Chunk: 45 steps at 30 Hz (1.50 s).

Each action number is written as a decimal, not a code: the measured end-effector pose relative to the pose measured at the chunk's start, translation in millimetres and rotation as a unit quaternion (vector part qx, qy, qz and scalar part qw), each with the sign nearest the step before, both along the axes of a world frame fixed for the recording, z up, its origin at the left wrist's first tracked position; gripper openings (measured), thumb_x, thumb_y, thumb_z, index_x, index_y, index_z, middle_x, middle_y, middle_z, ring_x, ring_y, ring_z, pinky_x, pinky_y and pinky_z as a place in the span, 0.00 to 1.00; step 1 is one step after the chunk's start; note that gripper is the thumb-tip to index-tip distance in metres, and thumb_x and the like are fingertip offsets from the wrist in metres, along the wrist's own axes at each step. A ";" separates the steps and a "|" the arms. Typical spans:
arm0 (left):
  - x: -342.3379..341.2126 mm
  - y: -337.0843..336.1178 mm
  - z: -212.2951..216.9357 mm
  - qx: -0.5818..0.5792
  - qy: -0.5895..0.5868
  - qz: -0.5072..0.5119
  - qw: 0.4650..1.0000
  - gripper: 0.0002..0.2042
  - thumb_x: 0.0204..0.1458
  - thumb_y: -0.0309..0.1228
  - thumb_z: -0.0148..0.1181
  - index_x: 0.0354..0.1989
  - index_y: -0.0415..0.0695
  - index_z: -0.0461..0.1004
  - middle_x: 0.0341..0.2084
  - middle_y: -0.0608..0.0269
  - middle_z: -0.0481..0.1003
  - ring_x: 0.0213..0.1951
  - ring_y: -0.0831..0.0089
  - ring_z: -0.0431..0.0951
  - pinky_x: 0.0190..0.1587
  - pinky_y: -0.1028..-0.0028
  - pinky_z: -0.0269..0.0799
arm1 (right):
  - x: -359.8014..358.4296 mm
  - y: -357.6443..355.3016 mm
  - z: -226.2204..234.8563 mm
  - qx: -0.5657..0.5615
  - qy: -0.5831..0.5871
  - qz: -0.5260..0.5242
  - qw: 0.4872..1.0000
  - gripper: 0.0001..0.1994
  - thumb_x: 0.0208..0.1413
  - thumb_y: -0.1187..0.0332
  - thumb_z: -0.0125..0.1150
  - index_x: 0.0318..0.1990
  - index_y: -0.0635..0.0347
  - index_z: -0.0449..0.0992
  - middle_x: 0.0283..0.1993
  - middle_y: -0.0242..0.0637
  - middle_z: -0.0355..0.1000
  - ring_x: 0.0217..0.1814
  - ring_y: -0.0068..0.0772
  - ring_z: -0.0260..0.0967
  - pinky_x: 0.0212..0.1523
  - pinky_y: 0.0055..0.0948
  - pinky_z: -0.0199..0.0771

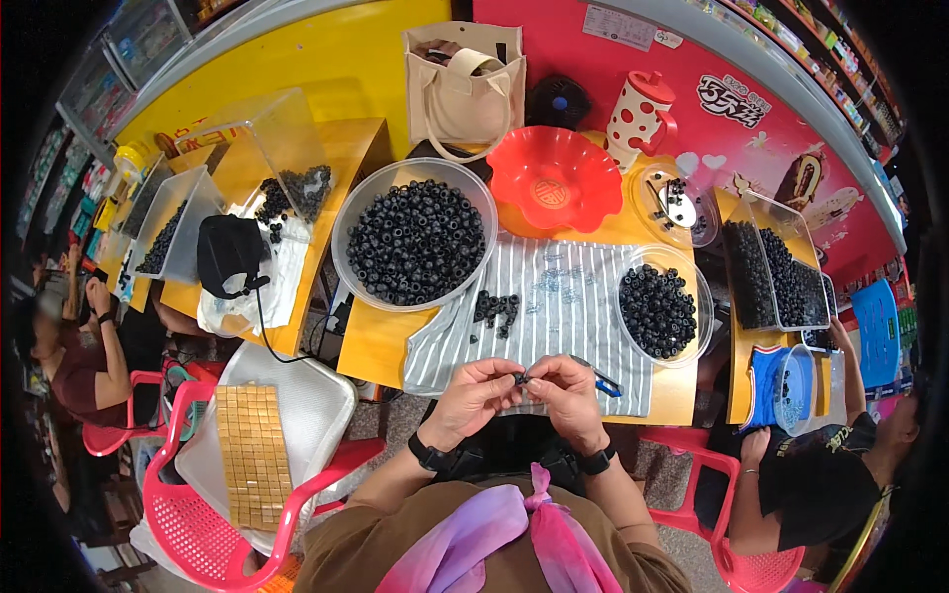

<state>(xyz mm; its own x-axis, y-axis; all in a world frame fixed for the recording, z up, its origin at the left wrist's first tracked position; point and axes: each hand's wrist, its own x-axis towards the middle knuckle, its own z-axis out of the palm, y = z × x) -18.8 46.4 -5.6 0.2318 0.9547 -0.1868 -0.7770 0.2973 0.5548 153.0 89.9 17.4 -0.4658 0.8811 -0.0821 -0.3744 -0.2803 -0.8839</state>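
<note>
My left hand [474, 393] and my right hand [561, 393] meet over the table's near edge, fingertips pinched together on a small black part [520, 379]. Its exact shape is mostly hidden by the fingers. Just beyond lies a grey-and-white striped cloth [435, 361] with a loose cluster of small black parts [496, 309] and a scatter of tiny clear pieces [560, 280] on it. By my right hand's fingers rests a blue and black cutter-like tool [606, 383]. A large clear bowl of black ring-shaped parts [415, 242] stands to the left, a smaller such bowl [659, 310] to the right.
Behind the cloth are a red scalloped bowl [556, 181], a beige tote bag [466, 89], a dotted tumbler [639, 117] and a round clear container [682, 212]. A pink chair [213, 524] stands left. One person [811, 474] sits right, another [84, 361] left.
</note>
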 end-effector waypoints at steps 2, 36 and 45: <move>0.1 -0.9 0.6 0.005 0.008 -0.004 1.000 0.10 0.56 0.24 0.56 0.45 0.36 0.74 0.31 0.58 0.77 0.32 0.72 0.78 0.34 0.79 0.74 | 1.1 0.2 -0.7 0.005 0.002 0.006 1.000 0.03 0.52 0.79 0.62 0.34 0.64 0.76 0.31 0.30 0.72 0.31 0.17 0.68 0.32 0.17 0.67; -0.9 1.6 2.0 0.059 0.061 -0.024 0.996 0.22 0.54 0.19 0.56 0.59 0.36 0.62 0.33 0.65 0.73 0.28 0.81 0.75 0.29 0.86 0.71 | 5.7 10.1 33.3 0.100 -0.140 0.184 0.968 0.14 0.50 0.76 0.63 0.46 0.66 0.76 0.32 0.33 0.75 0.31 0.18 0.69 0.34 0.19 0.70; -3.0 0.8 0.1 0.067 0.057 -0.045 0.995 0.23 0.53 0.20 0.57 0.59 0.36 0.61 0.31 0.64 0.73 0.29 0.80 0.76 0.29 0.86 0.72 | 7.2 11.9 15.1 0.209 -0.159 0.183 0.947 0.08 0.52 0.78 0.57 0.40 0.67 0.75 0.30 0.39 0.76 0.30 0.25 0.74 0.31 0.24 0.72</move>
<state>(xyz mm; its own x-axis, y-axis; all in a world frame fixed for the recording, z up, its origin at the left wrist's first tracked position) -21.8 47.2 -5.4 0.3030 0.9488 -0.0890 -0.6805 0.2808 0.6768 160.3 101.7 32.5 -0.7561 0.6525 0.0510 -0.0161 0.0594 -0.9981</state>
